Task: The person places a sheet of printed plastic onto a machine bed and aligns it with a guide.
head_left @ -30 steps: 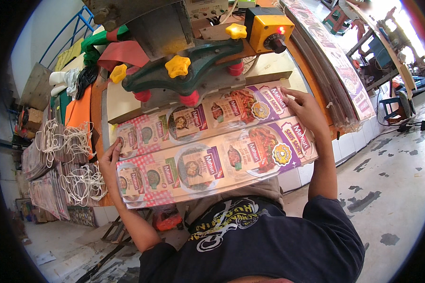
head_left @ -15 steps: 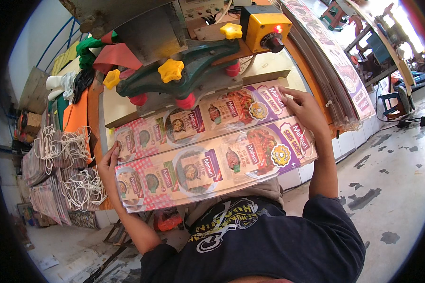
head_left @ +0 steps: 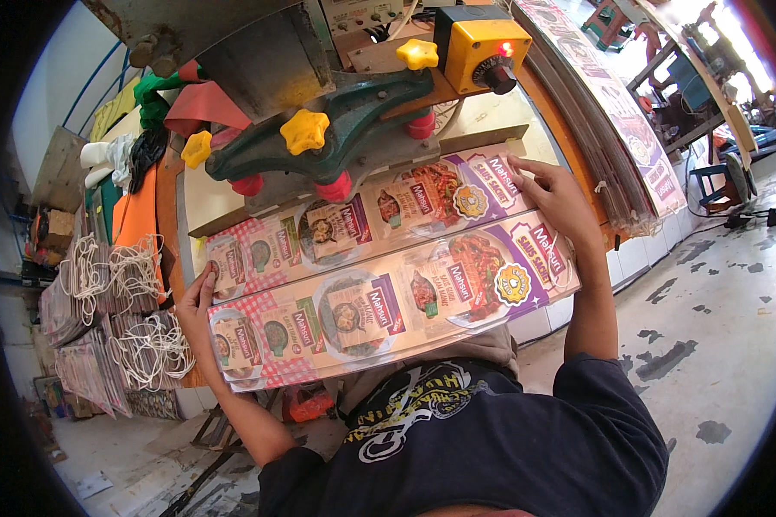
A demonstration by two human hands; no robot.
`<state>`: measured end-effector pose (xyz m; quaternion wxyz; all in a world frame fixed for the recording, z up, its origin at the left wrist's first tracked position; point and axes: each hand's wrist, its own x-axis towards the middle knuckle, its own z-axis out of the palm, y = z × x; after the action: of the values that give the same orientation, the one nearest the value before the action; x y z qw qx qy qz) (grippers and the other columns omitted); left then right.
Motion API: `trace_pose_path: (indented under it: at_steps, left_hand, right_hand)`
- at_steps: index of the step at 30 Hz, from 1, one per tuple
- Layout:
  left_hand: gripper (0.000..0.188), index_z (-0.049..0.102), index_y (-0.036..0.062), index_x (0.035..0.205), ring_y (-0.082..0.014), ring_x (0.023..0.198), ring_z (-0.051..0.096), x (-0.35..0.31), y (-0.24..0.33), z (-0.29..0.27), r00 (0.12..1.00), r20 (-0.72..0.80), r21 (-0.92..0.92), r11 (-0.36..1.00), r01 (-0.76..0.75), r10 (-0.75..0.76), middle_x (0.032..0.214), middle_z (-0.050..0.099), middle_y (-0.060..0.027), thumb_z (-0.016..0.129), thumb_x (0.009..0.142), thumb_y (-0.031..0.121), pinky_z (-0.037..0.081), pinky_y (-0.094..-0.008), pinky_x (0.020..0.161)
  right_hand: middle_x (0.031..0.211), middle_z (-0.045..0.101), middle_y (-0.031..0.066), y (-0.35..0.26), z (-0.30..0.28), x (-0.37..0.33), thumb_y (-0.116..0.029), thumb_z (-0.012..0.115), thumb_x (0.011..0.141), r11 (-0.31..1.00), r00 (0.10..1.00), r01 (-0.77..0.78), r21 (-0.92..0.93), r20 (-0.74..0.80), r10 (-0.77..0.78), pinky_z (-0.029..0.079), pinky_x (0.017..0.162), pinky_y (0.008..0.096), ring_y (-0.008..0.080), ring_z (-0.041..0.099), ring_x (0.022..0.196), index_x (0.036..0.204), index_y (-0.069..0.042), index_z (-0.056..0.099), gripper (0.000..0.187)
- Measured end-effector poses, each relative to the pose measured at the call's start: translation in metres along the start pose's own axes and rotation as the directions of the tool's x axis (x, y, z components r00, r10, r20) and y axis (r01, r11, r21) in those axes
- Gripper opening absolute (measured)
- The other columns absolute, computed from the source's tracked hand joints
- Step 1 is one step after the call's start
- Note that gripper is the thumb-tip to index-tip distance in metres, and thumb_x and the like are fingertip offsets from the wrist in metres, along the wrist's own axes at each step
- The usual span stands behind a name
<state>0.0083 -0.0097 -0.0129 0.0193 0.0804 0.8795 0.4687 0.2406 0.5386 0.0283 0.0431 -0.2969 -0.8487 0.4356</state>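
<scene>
A long printed sheet (head_left: 379,297) in glossy plastic lies across the front of a press, with a crease or seam along its middle. Food pictures, a pink check pattern and purple corners cover it. My left hand (head_left: 197,302) is closed on its left edge, thumb on top. At the far right corner my right hand (head_left: 559,198) grips the sheet, thumb on top and the other fingers partly hidden. Just beyond the far half stands the dark green press head (head_left: 362,121), with yellow star knobs (head_left: 305,132) and red round feet (head_left: 333,187). A metal guide bar (head_left: 491,138) runs behind the sheet.
A yellow control box (head_left: 478,52) with a black dial and lit red lamp stands behind the press. Stacked printed sheets (head_left: 638,142) lie along the right. Bundles tied with white string (head_left: 151,349) sit at left, near cloths (head_left: 155,95). Cables (head_left: 741,222) cross the floor.
The view has tilted slightly, so the press appears a little further left. Both hands keep their hold on the sheet, which has barely moved.
</scene>
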Motion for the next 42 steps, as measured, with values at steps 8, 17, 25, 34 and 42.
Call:
trace_pose_path:
  at_steps: [8,17,25,34,42]
  left_hand:
    - [0.045,0.069,0.0018,0.128,-0.012,0.097,0.068,-0.002,0.009,0.002,1.0,0.009,0.002,1.0,-0.007,0.007,0.117,0.074,-0.0137,0.069,0.098,0.035,0.053,-0.0254,0.082]
    - [0.044,0.068,0.0028,0.13,-0.011,0.086,0.067,-0.001,0.008,0.001,1.0,0.019,0.009,1.0,-0.005,0.004,0.116,0.074,-0.0126,0.068,0.099,0.033,0.053,-0.0259,0.079]
    - [0.041,0.065,0.004,0.134,-0.009,0.084,0.065,0.002,0.003,-0.004,0.998,0.065,0.018,0.999,-0.027,0.026,0.12,0.072,-0.0117,0.066,0.1,0.028,0.052,-0.0249,0.078]
    - [0.041,0.066,0.0011,0.132,-0.0093,0.093,0.065,0.003,0.003,-0.003,0.998,0.07,-0.009,1.0,-0.004,0.004,0.12,0.072,-0.0119,0.066,0.101,0.028,0.053,-0.0253,0.078]
    - [0.045,0.066,0.0031,0.132,-0.0081,0.084,0.062,0.0,0.014,-0.001,0.998,0.062,0.01,1.0,0.004,-0.004,0.116,0.074,-0.0098,0.067,0.099,0.034,0.051,-0.0249,0.075]
  right_hand:
    - [0.109,0.075,0.0147,0.0,-0.001,0.0,-0.021,0.064,0.1,1.0,1.0,0.003,0.004,0.004,-0.003,0.053,0.078,0.0283,0.012,0.065,0.085,0.135,-0.005,0.064,0.039]
    - [0.109,0.075,0.0142,0.004,0.0,0.001,-0.022,0.065,0.099,1.0,1.0,0.024,-0.002,-0.001,-0.024,0.053,0.079,0.0285,0.012,0.065,0.086,0.134,-0.006,0.065,0.038]
    - [0.104,0.075,0.0125,0.006,-0.001,0.003,-0.025,0.066,0.099,0.999,1.0,0.024,-0.033,0.002,-0.024,0.052,0.075,0.0283,0.0107,0.063,0.082,0.135,-0.007,0.065,0.04]
    - [0.104,0.075,0.012,0.003,0.0,0.001,-0.023,0.067,0.099,1.0,1.0,0.015,-0.015,-0.014,-0.016,0.053,0.075,0.0281,0.0108,0.064,0.084,0.133,-0.006,0.066,0.038]
    - [0.096,0.073,0.0116,0.012,0.001,0.005,-0.025,0.067,0.098,0.999,0.998,0.051,-0.02,-0.028,-0.051,0.051,0.072,0.03,0.0119,0.063,0.077,0.135,-0.01,0.066,0.04]
